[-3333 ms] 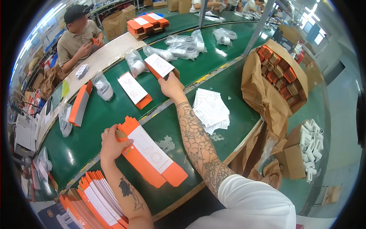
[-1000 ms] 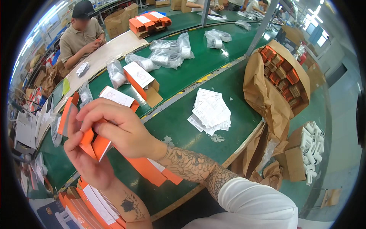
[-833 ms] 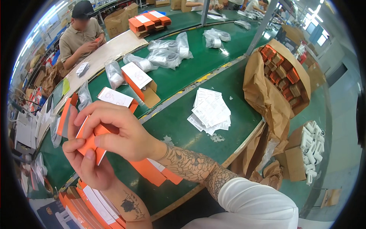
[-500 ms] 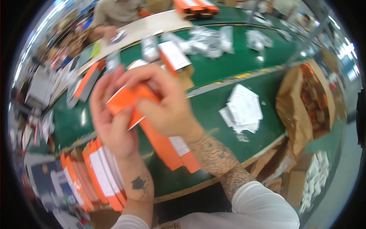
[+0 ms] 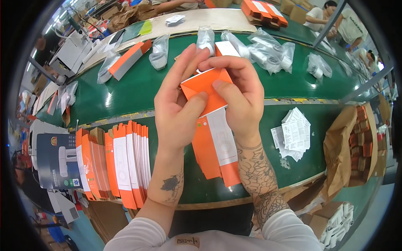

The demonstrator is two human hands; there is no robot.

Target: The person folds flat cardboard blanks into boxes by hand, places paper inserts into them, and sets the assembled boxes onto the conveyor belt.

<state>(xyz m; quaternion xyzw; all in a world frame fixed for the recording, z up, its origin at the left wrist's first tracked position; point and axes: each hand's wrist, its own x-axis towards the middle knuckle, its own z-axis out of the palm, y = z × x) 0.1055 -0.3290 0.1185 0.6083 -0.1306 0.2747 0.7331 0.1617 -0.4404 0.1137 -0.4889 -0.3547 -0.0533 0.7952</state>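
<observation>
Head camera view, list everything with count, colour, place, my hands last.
Folded cardboard box: one, orange and white, centre
Flattened cardboard carton: at least one, orange and white, just below
Upright flat cardboard cartons: many, orange and white, left
Printed rectangular box: one, dark blue, far left
Loose paper leaflets: pile, white, right
Wide paper sack: one, brown, right
Tubular parts: many, white, lower right
Plastic bags: several, clear, white inside, upper half
Long rectangular carton: one, orange and grey, upper left
Stacked rectangular cartons: several, orange and white, top
Glossy worktop: two strips, green, across the middle
Co-workers: at least three, top
Fabric sleeves: two, white, bottom
Left hand, right hand: two, holding the folded box
</observation>
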